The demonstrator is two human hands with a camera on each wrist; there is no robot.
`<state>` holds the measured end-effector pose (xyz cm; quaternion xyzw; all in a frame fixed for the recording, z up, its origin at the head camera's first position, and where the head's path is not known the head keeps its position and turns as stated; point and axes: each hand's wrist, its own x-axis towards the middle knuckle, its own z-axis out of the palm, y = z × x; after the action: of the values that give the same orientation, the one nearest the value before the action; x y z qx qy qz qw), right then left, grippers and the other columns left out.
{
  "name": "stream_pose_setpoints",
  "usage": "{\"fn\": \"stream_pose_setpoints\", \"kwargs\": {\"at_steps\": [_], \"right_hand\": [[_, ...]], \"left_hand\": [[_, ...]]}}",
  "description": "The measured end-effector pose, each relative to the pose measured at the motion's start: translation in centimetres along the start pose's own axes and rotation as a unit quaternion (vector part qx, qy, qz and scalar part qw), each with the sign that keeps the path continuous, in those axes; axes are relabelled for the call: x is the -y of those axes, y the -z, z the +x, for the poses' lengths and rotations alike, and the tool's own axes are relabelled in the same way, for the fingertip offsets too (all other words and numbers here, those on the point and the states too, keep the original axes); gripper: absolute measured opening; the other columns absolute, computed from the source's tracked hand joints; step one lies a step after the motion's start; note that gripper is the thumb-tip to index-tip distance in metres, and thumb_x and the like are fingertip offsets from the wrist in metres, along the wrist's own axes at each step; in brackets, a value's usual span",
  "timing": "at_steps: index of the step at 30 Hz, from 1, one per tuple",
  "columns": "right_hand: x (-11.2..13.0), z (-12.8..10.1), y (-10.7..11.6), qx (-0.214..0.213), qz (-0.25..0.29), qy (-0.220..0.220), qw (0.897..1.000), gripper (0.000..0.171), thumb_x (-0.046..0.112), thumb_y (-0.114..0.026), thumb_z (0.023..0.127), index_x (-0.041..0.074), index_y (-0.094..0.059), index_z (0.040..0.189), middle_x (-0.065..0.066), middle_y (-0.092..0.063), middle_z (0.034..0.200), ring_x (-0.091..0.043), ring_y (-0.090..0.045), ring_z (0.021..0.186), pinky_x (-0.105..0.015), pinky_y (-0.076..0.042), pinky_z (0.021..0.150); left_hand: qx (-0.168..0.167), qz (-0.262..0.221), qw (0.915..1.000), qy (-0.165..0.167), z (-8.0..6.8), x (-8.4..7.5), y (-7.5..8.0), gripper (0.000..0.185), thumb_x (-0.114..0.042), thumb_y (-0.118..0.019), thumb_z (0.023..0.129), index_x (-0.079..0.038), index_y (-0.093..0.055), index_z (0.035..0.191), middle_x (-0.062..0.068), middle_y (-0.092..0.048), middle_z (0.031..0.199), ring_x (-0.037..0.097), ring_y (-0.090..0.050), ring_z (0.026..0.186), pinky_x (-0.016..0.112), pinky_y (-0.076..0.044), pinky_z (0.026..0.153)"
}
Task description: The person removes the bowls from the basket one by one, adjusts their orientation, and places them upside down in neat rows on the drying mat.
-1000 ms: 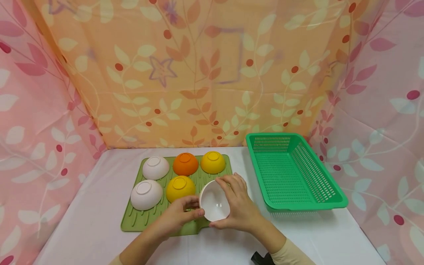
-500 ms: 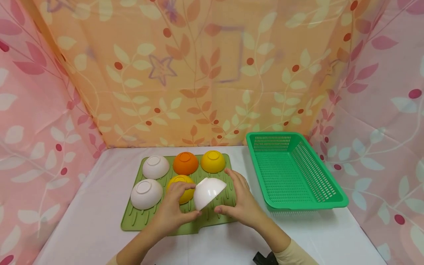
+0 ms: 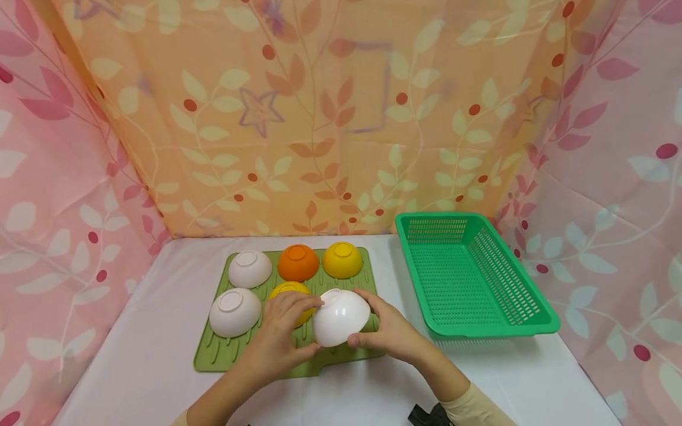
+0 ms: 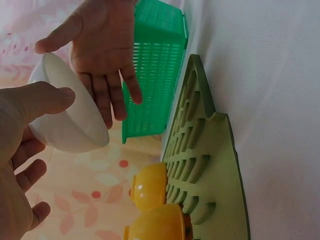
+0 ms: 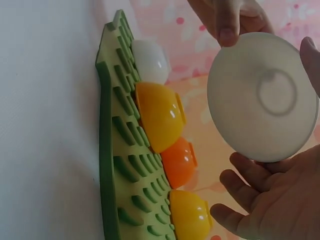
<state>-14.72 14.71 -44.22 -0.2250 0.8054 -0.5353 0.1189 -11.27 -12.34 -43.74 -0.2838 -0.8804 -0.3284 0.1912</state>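
Note:
A glossy white bowl (image 3: 341, 319) is tilted above the front right of the green drying mat (image 3: 213, 355), outer side and foot ring facing up. My left hand (image 3: 277, 334) pinches its left edge, thumb on the inside as the left wrist view shows. My right hand (image 3: 391, 331) spans the bowl's right side, thumb and fingertips at the rim. Beside my left fingers, a yellow bowl (image 3: 285, 288) stands upside down, partly hidden. In the right wrist view the hollow of the white bowl (image 5: 260, 100) shows between both hands.
Also upside down on the mat are two white bowls (image 3: 234, 313), an orange bowl (image 3: 298, 263) and another yellow bowl (image 3: 342, 260). A green perforated basket (image 3: 421, 296) stands to the right on the white cloth. Behind hangs a patterned curtain (image 3: 319, 148).
The white bowl, hollow toward the head camera a second ago, has turned over to show its outside. My right hand loosened from it midway and has moved back against its rim.

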Motion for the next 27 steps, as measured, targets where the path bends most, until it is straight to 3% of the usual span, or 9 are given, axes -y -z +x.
{"fn": "stream_pose_setpoints", "kwargs": {"at_steps": [4, 8, 10, 14, 17, 19, 27], "right_hand": [[0.0, 0.1, 0.0, -0.004, 0.029, 0.004, 1.000, 0.090, 0.043, -0.090, 0.076, 0.021, -0.047, 0.152, 0.002, -0.056, 0.146, -0.029, -0.047, 0.136, -0.071, -0.029, 0.111], [0.2, -0.2, -0.1, -0.022, 0.077, 0.016, 0.997, 0.090, 0.039, -0.093, 0.073, 0.024, -0.048, 0.150, 0.001, -0.055, 0.147, -0.029, -0.041, 0.142, -0.069, -0.024, 0.115], [0.4, -0.3, -0.2, -0.025, 0.099, 0.036, 0.994, 0.093, 0.038, -0.094, 0.072, 0.024, -0.047, 0.151, 0.000, -0.054, 0.148, -0.029, -0.040, 0.143, -0.067, -0.024, 0.116], [0.5, -0.4, -0.5, -0.013, 0.127, 0.080, 0.989, 0.097, 0.036, -0.094, 0.072, 0.019, -0.043, 0.153, -0.001, -0.053, 0.149, -0.028, -0.041, 0.143, -0.063, -0.027, 0.115], [0.3, -0.5, -0.7, 0.002, 0.138, 0.105, 0.985, 0.098, 0.034, -0.093, 0.075, 0.017, -0.040, 0.155, -0.002, -0.052, 0.150, -0.025, -0.041, 0.143, -0.062, -0.028, 0.114], [0.1, -0.5, -0.7, 0.011, 0.140, 0.119, 0.983, 0.097, 0.032, -0.092, 0.076, 0.017, -0.039, 0.156, -0.002, -0.051, 0.151, -0.024, -0.042, 0.143, -0.062, -0.030, 0.113], [-0.2, -0.3, -0.8, 0.019, 0.128, 0.130, 0.983, 0.102, 0.032, -0.093, 0.076, 0.017, -0.035, 0.158, -0.003, -0.048, 0.154, -0.025, -0.038, 0.147, -0.059, -0.030, 0.115]], "left_hand": [[-0.002, 0.003, 1.0000, 0.001, 0.1, -0.3, 0.1, 0.083, -0.018, -0.101, 0.060, -0.025, -0.062, 0.132, -0.010, -0.058, 0.132, 0.019, -0.047, 0.126, 0.046, -0.030, 0.102], [0.025, -0.035, 0.9969, 0.066, 0.1, -0.9, 0.5, 0.096, -0.023, -0.100, 0.063, -0.031, -0.051, 0.146, -0.009, -0.054, 0.143, 0.020, -0.044, 0.132, 0.054, -0.034, 0.109], [0.050, -0.071, 0.9896, 0.115, 0.1, -1.2, 0.7, 0.103, -0.034, -0.098, 0.065, -0.038, -0.043, 0.152, -0.009, -0.049, 0.148, 0.020, -0.044, 0.134, 0.058, -0.039, 0.109], [0.097, -0.163, 0.9623, 0.195, 0.1, -1.3, 1.0, 0.107, -0.049, -0.095, 0.064, -0.038, -0.039, 0.154, -0.008, -0.047, 0.148, 0.023, -0.047, 0.135, 0.060, -0.043, 0.107], [0.118, -0.220, 0.9457, 0.209, 0.2, -1.0, 1.1, 0.104, -0.047, -0.095, 0.066, -0.030, -0.042, 0.153, -0.005, -0.051, 0.144, 0.024, -0.049, 0.133, 0.060, -0.040, 0.110], [0.125, -0.238, 0.9410, 0.206, 0.2, -1.0, 1.2, 0.101, -0.044, -0.095, 0.067, -0.030, -0.043, 0.153, -0.003, -0.053, 0.142, 0.024, -0.049, 0.132, 0.061, -0.039, 0.110], [0.115, -0.243, 0.9407, 0.207, 0.2, -1.0, 1.2, 0.099, -0.044, -0.097, 0.065, -0.034, -0.046, 0.149, -0.006, -0.055, 0.140, 0.022, -0.050, 0.130, 0.062, -0.040, 0.110]]}}
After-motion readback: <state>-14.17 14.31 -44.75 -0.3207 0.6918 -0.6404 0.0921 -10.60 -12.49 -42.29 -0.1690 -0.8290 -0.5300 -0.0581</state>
